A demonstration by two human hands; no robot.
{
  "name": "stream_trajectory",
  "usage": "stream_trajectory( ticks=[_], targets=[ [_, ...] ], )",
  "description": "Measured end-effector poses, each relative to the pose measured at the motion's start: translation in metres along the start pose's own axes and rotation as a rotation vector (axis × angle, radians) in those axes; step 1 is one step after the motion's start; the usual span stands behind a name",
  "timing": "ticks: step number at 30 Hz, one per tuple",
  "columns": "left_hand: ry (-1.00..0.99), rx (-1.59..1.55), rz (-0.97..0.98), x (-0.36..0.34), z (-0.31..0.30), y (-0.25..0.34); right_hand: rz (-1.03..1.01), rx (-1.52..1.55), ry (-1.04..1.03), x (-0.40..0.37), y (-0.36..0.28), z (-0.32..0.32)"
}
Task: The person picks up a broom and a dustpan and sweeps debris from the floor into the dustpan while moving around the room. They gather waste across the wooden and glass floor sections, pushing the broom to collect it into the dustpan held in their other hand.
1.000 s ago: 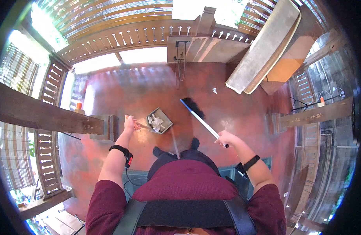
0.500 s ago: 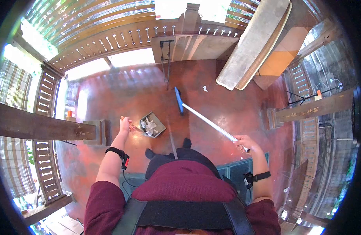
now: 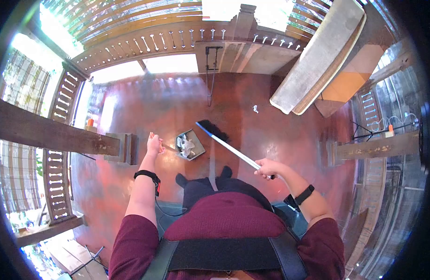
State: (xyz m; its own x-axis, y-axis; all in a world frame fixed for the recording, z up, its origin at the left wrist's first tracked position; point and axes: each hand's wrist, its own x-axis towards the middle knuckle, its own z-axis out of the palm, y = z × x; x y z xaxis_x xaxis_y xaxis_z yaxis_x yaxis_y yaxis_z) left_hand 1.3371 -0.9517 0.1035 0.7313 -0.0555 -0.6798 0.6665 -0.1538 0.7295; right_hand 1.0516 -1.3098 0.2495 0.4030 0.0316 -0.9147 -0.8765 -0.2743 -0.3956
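Two wooden posts (image 3: 60, 127) are flanking open red floor (image 3: 282, 133), a grey panel (image 3: 317, 60) is leaning beyond, and fingers (image 3: 260, 171) are clamping handles (image 3: 245, 157) (left hand (image 3: 154, 145), dustpan (image 3: 196, 141); right hand (image 3: 268, 168), broom (image 3: 226, 145)).

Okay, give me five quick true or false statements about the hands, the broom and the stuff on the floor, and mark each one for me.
1. The right hand grips the broom. True.
2. A white scrap lies on the floor, outside the dustpan. True.
3. The dustpan is empty. False: it holds crumpled, pale litter.
4. The left hand is apart from the broom. True.
5. The broom's bristles are white. False: the bristles are black.
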Motion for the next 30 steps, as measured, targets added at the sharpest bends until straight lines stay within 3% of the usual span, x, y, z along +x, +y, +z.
stream_trajectory(
  ticks=[6, 12, 15, 16, 19, 21, 25, 30],
  targets=[
    [0.064, -0.004, 0.088, -0.002, 0.010, -0.004, -0.041, 0.432, -0.235, -0.016, 0.016, -0.032],
    [0.094, -0.003, 0.063, 0.001, 0.012, -0.005, -0.046, 0.357, -0.025, -0.081, 0.008, -0.073],
    [0.089, 0.003, 0.095, -0.004, 0.015, -0.005, -0.092, 0.274, -0.018, -0.094, 0.004, -0.097],
    [0.082, -0.004, 0.108, -0.008, 0.016, -0.005, -0.117, 0.079, 0.092, -0.086, 0.002, -0.111],
    [0.090, -0.014, 0.094, -0.013, 0.020, -0.001, -0.168, -0.093, 0.179, -0.043, -0.010, -0.116],
    [0.095, -0.027, 0.097, -0.012, 0.023, -0.002, -0.106, -0.157, 0.240, -0.013, -0.024, -0.104],
    [0.119, -0.017, 0.095, -0.007, 0.029, -0.003, -0.084, -0.615, 0.400, 0.045, -0.027, -0.070],
    [0.134, 0.015, 0.102, -0.009, 0.036, 0.003, -0.074, -0.551, 0.235, 0.032, -0.034, -0.048]
  ],
)
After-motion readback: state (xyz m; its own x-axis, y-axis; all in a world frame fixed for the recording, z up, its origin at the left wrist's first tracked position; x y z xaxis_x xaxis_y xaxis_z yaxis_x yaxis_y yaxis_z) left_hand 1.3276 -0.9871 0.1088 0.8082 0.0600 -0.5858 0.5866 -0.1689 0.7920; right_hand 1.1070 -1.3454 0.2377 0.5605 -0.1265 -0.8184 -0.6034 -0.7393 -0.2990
